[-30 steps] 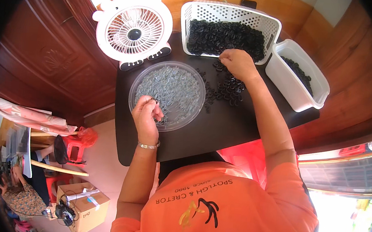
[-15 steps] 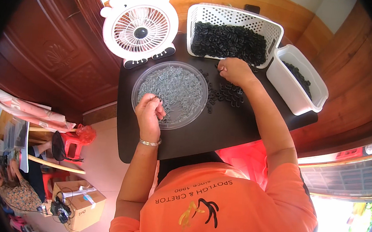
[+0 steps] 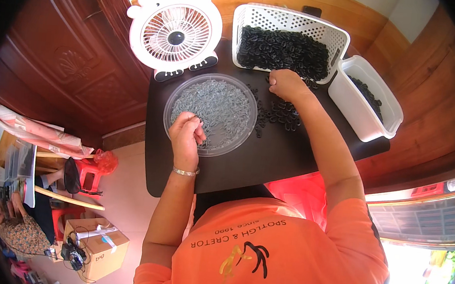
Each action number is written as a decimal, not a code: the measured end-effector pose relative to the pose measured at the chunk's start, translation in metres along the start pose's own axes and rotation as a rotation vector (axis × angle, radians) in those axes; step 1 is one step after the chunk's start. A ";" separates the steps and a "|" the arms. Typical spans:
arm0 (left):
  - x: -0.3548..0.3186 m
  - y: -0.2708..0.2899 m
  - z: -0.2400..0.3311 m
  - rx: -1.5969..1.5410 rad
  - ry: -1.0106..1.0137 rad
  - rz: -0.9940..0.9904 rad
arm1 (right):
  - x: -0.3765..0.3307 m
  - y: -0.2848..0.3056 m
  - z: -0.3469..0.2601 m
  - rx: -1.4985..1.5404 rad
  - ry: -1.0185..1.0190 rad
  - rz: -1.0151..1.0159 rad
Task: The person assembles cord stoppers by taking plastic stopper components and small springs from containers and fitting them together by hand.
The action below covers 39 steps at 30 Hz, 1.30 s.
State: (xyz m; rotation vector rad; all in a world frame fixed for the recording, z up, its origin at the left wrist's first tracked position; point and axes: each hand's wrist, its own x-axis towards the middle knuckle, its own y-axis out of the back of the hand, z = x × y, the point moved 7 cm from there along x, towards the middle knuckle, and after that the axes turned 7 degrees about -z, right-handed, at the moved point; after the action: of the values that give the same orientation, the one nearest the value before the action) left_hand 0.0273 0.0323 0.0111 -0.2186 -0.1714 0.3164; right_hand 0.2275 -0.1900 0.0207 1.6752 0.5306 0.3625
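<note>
My left hand [image 3: 186, 133] is closed in a pinch above the near left part of a round clear tray [image 3: 221, 151], which holds a heap of small grey, slender pieces [image 3: 215, 100]. A tiny dark spot shows at its fingertips; I cannot make out what it is. My right hand [image 3: 288, 86] is closed, fingers curled, just in front of a white perforated basket [image 3: 334, 40] full of small black ring-like pieces [image 3: 284, 49]. Whatever its fingers hold is hidden. Loose black pieces [image 3: 285, 114] lie on the dark table beneath and beside the right wrist.
A white animal-shaped fan [image 3: 176, 38] stands at the table's far left. A white bin [image 3: 367, 122] with more black pieces sits at the right, beside the basket. Off to the left, another person [image 3: 25, 232] sits near a cardboard box [image 3: 101, 250] on the floor.
The whole view has shifted slightly. Both hands stay closed in nearly the same places; the left fingers have turned a little over the tray.
</note>
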 end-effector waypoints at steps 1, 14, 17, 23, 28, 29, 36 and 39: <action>0.001 0.000 -0.001 -0.009 0.001 -0.006 | -0.001 0.000 -0.001 0.029 0.042 0.008; 0.002 0.000 -0.004 -0.017 0.008 -0.007 | -0.013 -0.007 -0.005 -0.032 0.049 -0.001; 0.004 0.001 -0.006 -0.013 0.020 -0.011 | -0.017 -0.007 -0.003 -0.002 0.058 -0.007; 0.004 0.000 -0.006 -0.056 0.019 -0.025 | -0.025 -0.008 -0.005 0.072 0.060 0.005; 0.003 -0.004 -0.004 -0.017 0.016 -0.074 | -0.036 0.012 -0.017 0.444 0.100 0.125; 0.003 -0.007 -0.004 0.028 0.021 -0.103 | -0.037 0.015 -0.024 0.445 0.103 0.123; 0.000 -0.026 -0.009 0.074 0.042 -0.322 | -0.035 -0.002 -0.123 1.271 0.369 0.004; 0.001 -0.026 -0.012 0.073 0.032 -0.336 | -0.043 -0.009 -0.151 1.333 0.385 -0.016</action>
State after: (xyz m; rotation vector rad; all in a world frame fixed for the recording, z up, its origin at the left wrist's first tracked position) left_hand 0.0381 0.0068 0.0061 -0.1198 -0.1612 -0.0152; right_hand 0.1114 -0.0858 0.0401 2.8882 1.2340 0.3295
